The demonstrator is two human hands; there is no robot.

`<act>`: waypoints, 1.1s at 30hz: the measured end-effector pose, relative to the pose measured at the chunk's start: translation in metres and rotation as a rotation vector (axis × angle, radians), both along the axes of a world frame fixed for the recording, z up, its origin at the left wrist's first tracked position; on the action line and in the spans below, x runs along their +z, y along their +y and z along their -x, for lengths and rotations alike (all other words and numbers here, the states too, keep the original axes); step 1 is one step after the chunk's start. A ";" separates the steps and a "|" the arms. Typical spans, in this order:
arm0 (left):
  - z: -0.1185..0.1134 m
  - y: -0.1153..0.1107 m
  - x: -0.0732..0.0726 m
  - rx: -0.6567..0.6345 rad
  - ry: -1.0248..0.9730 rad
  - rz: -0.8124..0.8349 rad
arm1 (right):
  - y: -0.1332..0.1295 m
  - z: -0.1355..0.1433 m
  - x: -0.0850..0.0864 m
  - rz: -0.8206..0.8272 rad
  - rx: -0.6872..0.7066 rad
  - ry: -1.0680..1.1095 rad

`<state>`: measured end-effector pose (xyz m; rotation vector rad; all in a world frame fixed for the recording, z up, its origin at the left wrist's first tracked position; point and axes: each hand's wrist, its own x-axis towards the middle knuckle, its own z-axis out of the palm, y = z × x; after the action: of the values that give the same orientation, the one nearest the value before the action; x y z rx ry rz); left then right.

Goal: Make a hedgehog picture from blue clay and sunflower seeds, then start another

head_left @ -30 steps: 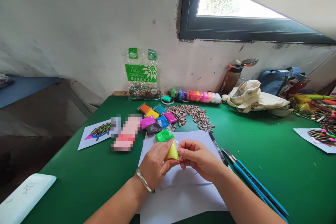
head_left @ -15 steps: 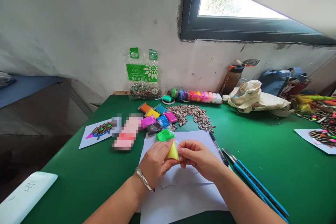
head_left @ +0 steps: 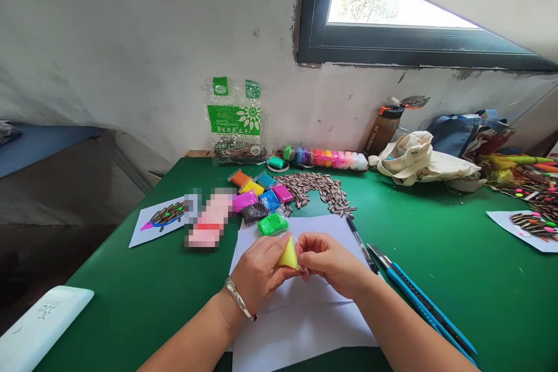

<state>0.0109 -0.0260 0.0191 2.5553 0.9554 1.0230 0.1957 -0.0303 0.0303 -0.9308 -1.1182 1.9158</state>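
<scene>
Hands are meeting over the paper [head_left: 300, 314]: the left hand [head_left: 257, 270] is pinching a yellow packet [head_left: 289, 256] and the right hand [head_left: 333, 261] is gripping its wrapper edge, just above the paper's near half. A hard tug is likely to split the wrapper and drop the clay, or knock the green packet [head_left: 272, 224] beyond the paper into the seeds [head_left: 320, 189].

Soft daylight enters from the overexposed window [head_left: 392, 9] at the far right, the green table [head_left: 436, 256] is evenly bright with weak shadows, a pixelated patch [head_left: 209, 218] blurs the left middle, and edges bend outward.
</scene>
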 end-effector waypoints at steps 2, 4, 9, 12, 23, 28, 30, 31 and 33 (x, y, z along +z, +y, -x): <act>-0.001 0.000 0.001 0.002 0.005 -0.019 | 0.000 0.000 0.000 -0.005 0.001 -0.009; -0.001 0.000 0.002 0.009 0.006 -0.032 | 0.000 0.001 0.001 -0.003 -0.005 -0.013; -0.001 -0.001 0.003 0.002 0.005 -0.036 | 0.000 0.002 0.002 -0.009 -0.005 -0.037; 0.000 -0.001 0.001 -0.008 0.016 -0.015 | -0.001 0.003 0.002 -0.038 -0.001 -0.062; 0.000 -0.004 -0.002 0.043 -0.059 0.017 | -0.004 0.017 -0.005 -0.204 -0.243 -0.173; -0.003 -0.002 -0.006 0.003 -0.130 0.036 | -0.006 0.022 -0.001 -0.226 -0.242 -0.116; -0.003 -0.002 -0.006 -0.001 -0.153 0.066 | -0.007 0.021 0.000 -0.234 -0.249 -0.108; -0.003 -0.002 -0.006 0.001 -0.162 0.089 | -0.007 0.021 0.000 -0.227 -0.250 -0.096; -0.003 -0.002 -0.005 0.012 -0.177 0.142 | -0.007 0.021 -0.001 -0.203 -0.248 -0.061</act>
<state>0.0139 -0.0283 0.0139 2.3039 0.9591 1.1207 0.1749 -0.0375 0.0292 -0.9705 -1.1506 1.5539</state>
